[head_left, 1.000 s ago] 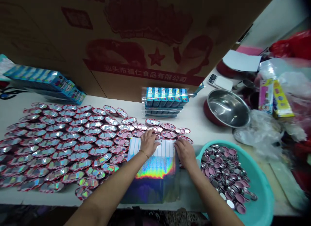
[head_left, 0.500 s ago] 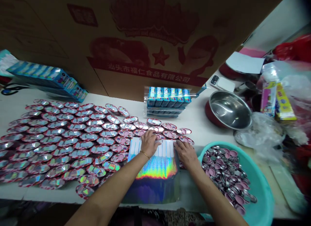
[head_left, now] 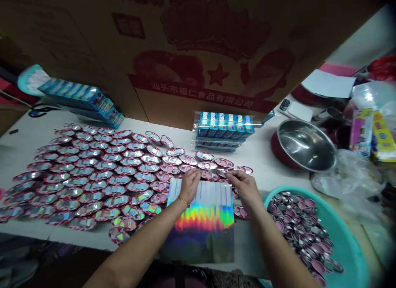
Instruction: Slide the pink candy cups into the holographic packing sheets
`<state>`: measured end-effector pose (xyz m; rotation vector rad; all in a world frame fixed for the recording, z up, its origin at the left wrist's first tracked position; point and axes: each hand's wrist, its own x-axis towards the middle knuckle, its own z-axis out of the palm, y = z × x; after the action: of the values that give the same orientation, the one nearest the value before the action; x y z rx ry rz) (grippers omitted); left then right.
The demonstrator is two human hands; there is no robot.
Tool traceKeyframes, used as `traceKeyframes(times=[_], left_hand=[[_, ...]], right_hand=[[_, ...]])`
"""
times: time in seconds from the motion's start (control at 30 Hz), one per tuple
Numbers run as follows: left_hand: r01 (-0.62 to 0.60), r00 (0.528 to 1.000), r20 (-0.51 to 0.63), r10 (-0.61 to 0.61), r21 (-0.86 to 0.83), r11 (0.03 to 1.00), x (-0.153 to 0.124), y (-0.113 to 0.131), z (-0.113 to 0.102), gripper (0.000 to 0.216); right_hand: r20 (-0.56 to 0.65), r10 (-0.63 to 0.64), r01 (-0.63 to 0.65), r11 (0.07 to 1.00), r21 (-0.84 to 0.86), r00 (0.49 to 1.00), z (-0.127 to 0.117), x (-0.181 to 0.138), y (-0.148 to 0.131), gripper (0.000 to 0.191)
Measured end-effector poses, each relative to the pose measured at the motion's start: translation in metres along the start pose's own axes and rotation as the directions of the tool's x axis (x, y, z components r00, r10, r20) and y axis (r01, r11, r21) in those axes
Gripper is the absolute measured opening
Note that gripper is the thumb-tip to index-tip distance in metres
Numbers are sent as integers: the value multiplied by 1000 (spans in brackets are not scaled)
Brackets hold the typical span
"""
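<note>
A shiny rainbow sticker sheet [head_left: 204,218] with pale strips along its upper part lies in front of me. My left hand [head_left: 189,185] rests over the sheet's top left part, its fingers drawn together near the oval packs. Whatever those fingertips hold, if anything, is hidden. My right hand [head_left: 246,189], at the sheet's upper right corner, pinches the end of a thin shiny sticker strip [head_left: 221,172], which points toward my left hand. Rows of red-edged oval packs [head_left: 119,180] with silvery tops spread left and behind the sheet; some nearer my hands show pink round parts.
A turquoise basin [head_left: 349,238] on the right holds many small pink and silver spoon-like pieces [head_left: 309,234]. Behind it stand a metal bowl [head_left: 305,143] and plastic bags [head_left: 337,176]. A large cardboard box [head_left: 173,102] blocks the back, with wrapped blue packs [head_left: 225,131] before it.
My right hand has lifted from the sheet's corner and now pinches a shiny strip. My left hand's fingers have drawn together. The view has shifted slightly, so everything sits further right.
</note>
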<state>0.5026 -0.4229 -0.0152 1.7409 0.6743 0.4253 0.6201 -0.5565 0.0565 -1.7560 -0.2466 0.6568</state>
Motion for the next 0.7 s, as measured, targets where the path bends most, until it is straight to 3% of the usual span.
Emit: traceKeyframes(times=[0.07, 0.13, 0.27, 0.4, 0.53, 0.7], left_hand=[[185, 982, 22, -185, -236, 954, 2, 3, -7, 41], [335, 941, 87, -327, -370, 867, 4, 5, -13, 39], [459, 870, 98, -484, -523, 719, 12, 5, -27, 43], [504, 835, 167, -525, -616, 606, 19, 9, -44, 51], [458, 869, 149, -472, -606, 651, 25, 9, -52, 38], [418, 867, 19, -498, -571, 707, 36, -3, -51, 26]], right_hand=[[1, 59, -59, 996, 71, 998, 17, 5, 13, 30], [19, 105, -107, 985, 137, 994, 32, 5, 23, 29], [95, 177, -197, 936, 293, 980, 54, 2, 29, 28], [126, 194, -228, 901, 370, 973, 71, 3, 29, 27], [134, 224, -260, 874, 410, 965, 84, 10, 36, 27], [59, 230, -235, 888, 395, 971, 103, 23, 42, 29]])
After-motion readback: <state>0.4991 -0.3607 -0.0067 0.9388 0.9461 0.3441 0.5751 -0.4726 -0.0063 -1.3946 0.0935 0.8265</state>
